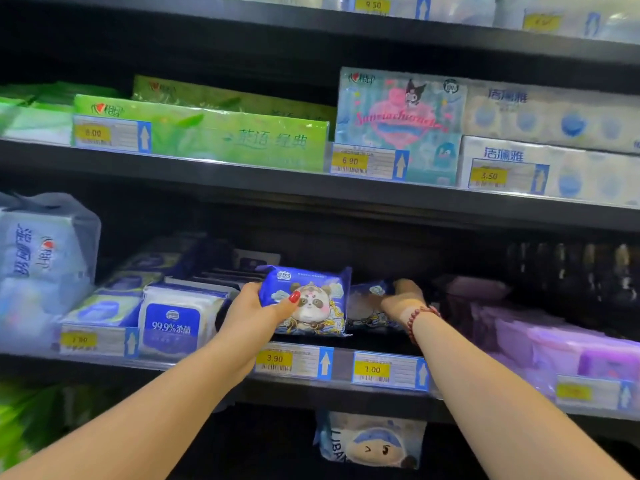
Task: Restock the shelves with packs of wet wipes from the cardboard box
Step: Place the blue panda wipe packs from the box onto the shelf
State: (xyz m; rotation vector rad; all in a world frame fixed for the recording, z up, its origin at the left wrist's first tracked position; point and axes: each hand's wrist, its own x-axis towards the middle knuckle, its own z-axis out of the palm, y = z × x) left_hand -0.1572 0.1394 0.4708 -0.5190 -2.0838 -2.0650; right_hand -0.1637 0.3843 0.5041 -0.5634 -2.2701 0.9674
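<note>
Two bare forearms reach forward from the bottom of the view toward a dark store shelf point(341, 363) at about chest height. On its front edge are price tags, one reading 3.90 point(293, 361) and one reading 1.00 point(388, 371).

The person's left hand point(254, 311) holds a blue pack of wet wipes point(306, 301) printed with a cartoon panda. The grip is clamped on the pack's left edge, with a red-nailed thumb pressed on the front. The pack stands nearly upright above the shelf's front edge, over the 3.90 tag.

Just to its right, the right hand point(403, 299), with a red bead bracelet point(420, 320) on the wrist, rests palm down on a second panda pack point(367, 306) lying further in on the shelf. Whether those fingers are closed around it cannot be told.

On the same shelf, white and blue wipe packs point(173, 322) sit to the left and purple packs point(568, 351) to the right.

Beyond and above, a higher shelf carries green tissue packs point(214, 133) and pale blue tissue packs point(550, 168).
</note>
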